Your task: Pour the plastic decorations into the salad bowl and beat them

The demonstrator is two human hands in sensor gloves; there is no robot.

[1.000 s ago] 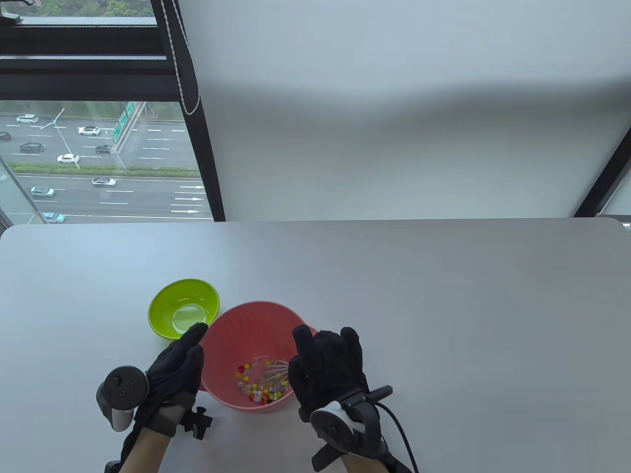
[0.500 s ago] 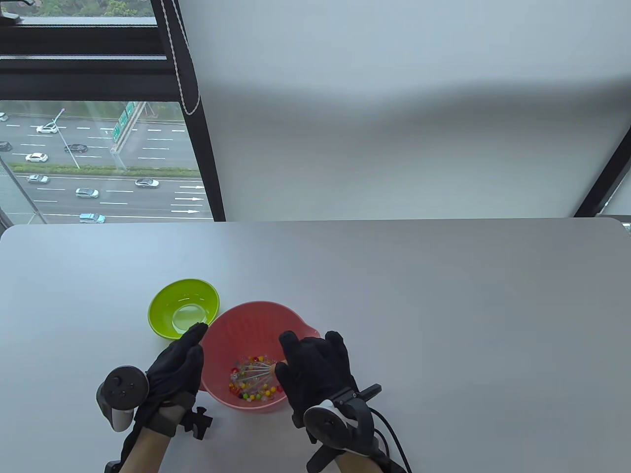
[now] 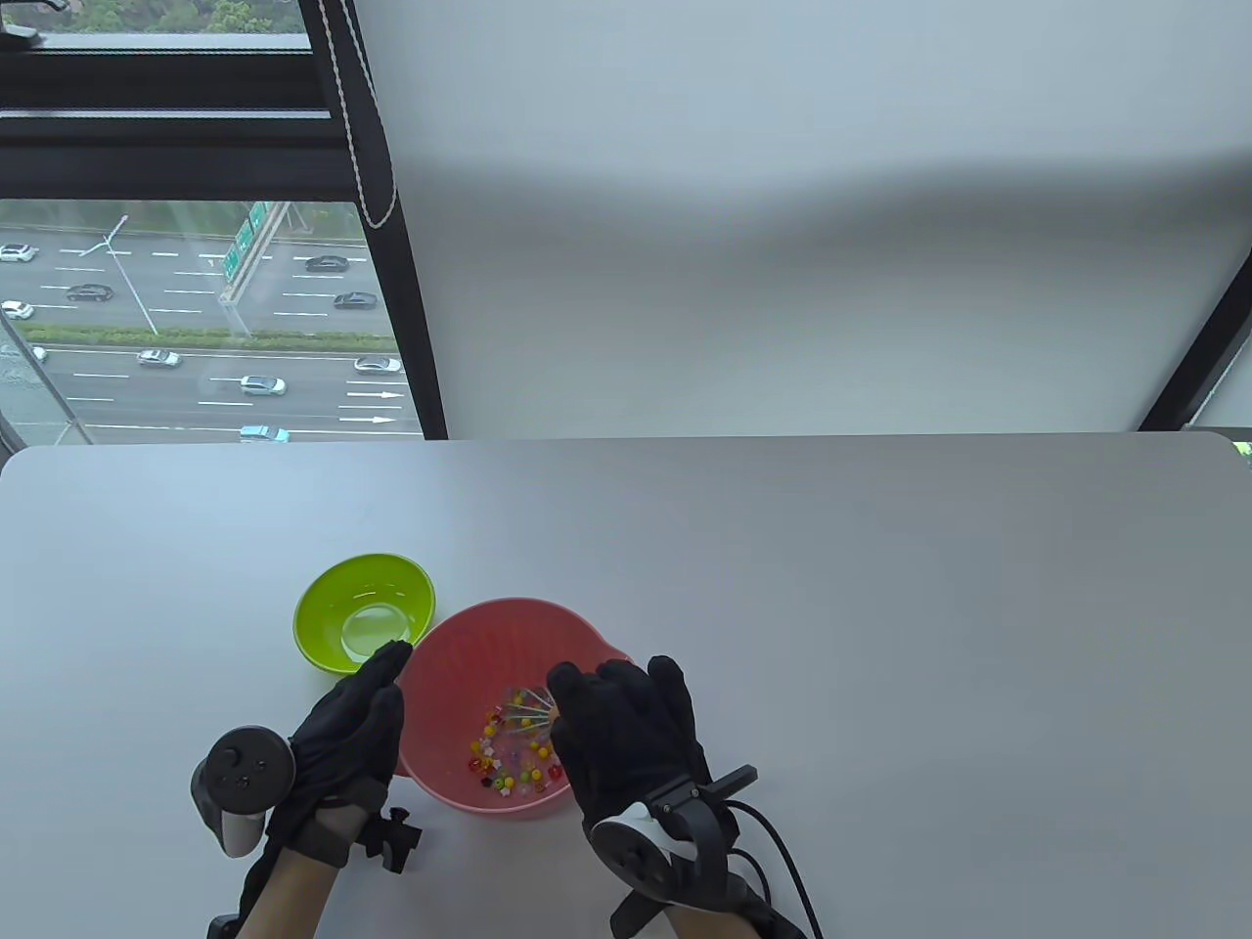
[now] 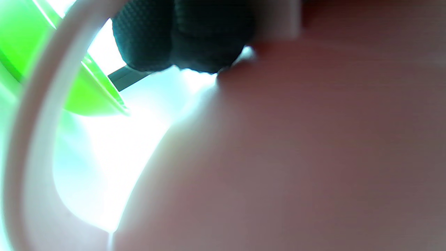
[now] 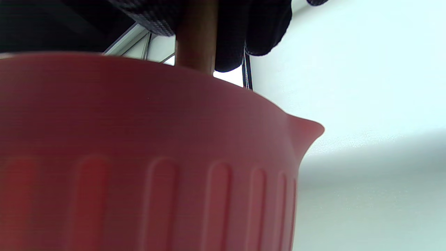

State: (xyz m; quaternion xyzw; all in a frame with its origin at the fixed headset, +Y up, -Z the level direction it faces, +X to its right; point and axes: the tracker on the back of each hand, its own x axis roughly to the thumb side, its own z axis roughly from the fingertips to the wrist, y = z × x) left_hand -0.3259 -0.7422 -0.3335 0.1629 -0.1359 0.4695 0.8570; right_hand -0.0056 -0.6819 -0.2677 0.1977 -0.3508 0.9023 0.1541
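A pink salad bowl [image 3: 460,646] with a spout stands near the table's front edge; its ribbed outer wall [image 5: 139,157] fills the right wrist view. Several small coloured plastic decorations [image 3: 504,758] lie scattered on its bottom. My right hand [image 3: 626,729] grips the wooden handle [image 5: 197,35] of a wire whisk, whose wires [image 3: 526,709] dip into the bowl among the decorations. My left hand [image 3: 357,719] presses with straight fingers against the bowl's left outer wall [image 4: 296,157], its fingertips [image 4: 181,38] near the rim.
A lime green bowl [image 3: 328,597] without visible contents stands just behind and left of the pink bowl, close to my left fingertips. The grey table [image 3: 880,587] stretches wide to the right and back. A window and a blind lie beyond its far edge.
My right hand has swung the whisk leftward and round inside the bowl, and the decorations have shifted about on the bottom. The left hand and both bowls have stayed put.
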